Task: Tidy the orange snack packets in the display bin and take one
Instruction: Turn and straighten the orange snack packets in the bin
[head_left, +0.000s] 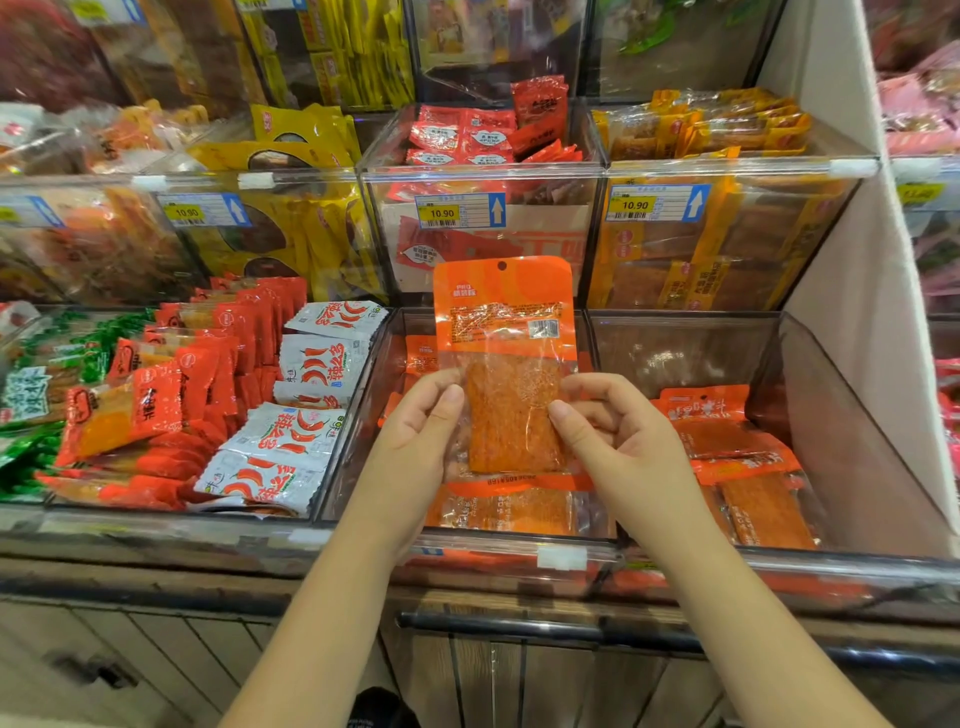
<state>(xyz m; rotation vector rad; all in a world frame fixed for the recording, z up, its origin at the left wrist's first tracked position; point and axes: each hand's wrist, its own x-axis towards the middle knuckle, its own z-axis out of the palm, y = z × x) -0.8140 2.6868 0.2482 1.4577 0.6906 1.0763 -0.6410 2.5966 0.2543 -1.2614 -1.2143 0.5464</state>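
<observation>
While upright, orange packet (506, 332) sits pinched between both hands (524, 431).

We see bright, even overhead shop light, with white glare streaking the clear acrylic bin fronts (753, 244). Our wide lens bends the edges, and the topmost row of clear bins (493, 47) blurs.

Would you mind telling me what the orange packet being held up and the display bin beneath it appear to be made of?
The orange packet looks like thin glossy plastic film: its lower part is see-through, showing the snack, and it glints and wrinkles. The display bin seems to be clear rigid plastic, perhaps acrylic: packets show through its flat, reflective walls.
</observation>
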